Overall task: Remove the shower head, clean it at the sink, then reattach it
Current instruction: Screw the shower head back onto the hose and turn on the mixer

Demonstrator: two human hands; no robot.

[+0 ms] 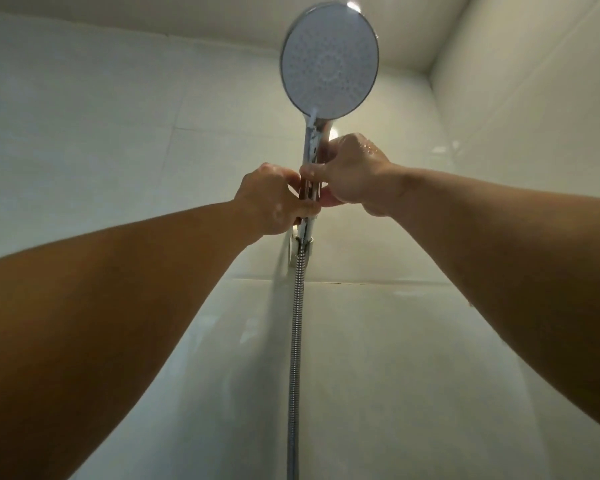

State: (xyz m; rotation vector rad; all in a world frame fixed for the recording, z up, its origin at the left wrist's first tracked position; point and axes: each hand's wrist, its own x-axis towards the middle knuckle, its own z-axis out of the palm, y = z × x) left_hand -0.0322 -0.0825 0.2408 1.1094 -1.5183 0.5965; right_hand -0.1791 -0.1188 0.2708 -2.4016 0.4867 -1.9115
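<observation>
Forearms reach up: left hand (272, 199) and right hand (352, 171) both pinch the upright handle of the shower head (329, 60), seated in wall bracket (300, 245) just below, right higher.

Both hands (274, 199) (352, 171) around shower head (329, 60) handle.

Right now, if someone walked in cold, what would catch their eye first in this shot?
The big round shower head near the top centre, its pale nozzle face tilted down toward the camera. Just below it, the left hand and right hand both close around its chrome handle from opposite sides. From the wall bracket beneath, a ribbed metal hose hangs straight down the pale tiled wall.
</observation>
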